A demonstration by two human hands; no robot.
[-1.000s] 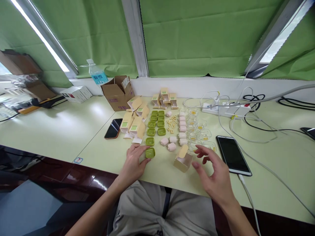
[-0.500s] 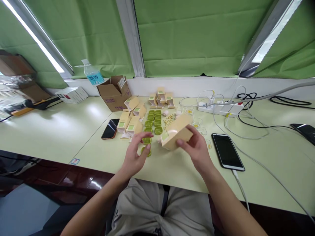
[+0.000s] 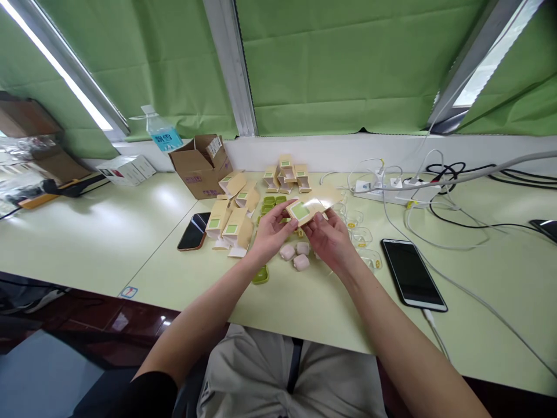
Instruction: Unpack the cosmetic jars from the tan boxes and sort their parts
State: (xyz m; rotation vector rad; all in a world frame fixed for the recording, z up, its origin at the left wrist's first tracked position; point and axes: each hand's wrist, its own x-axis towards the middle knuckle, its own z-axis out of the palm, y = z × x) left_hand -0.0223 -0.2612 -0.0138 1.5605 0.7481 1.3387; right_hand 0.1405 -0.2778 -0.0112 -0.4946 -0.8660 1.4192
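Both hands are closed on a cream paper box (image 3: 319, 206) with a green square on its end, raised above the table. My left hand (image 3: 273, 232) grips its left edge, and my right hand (image 3: 331, 239) supports it from below and the right. Just under the hands lie three small pale pink rounded pieces (image 3: 301, 263). A green plastic tray (image 3: 261, 275) rests near my left wrist; more green trays (image 3: 274, 200) are partly hidden behind the left hand. Beside my right hand are several clear plastic pieces (image 3: 360, 236) with yellow marks.
Several cream boxes (image 3: 237, 228) stand at the left, and others (image 3: 286, 169) are stacked at the back. A dark phone (image 3: 194, 231), an opened carton (image 3: 202, 174) and a bottle (image 3: 163, 132) are further left. At right lie a charging phone (image 3: 412, 273), a power strip (image 3: 398, 193) and cables.
My left hand has moved right and up onto the cream box, which was in the right hand alone. The box has turned so its green-square end faces me. The pink pieces now show below.
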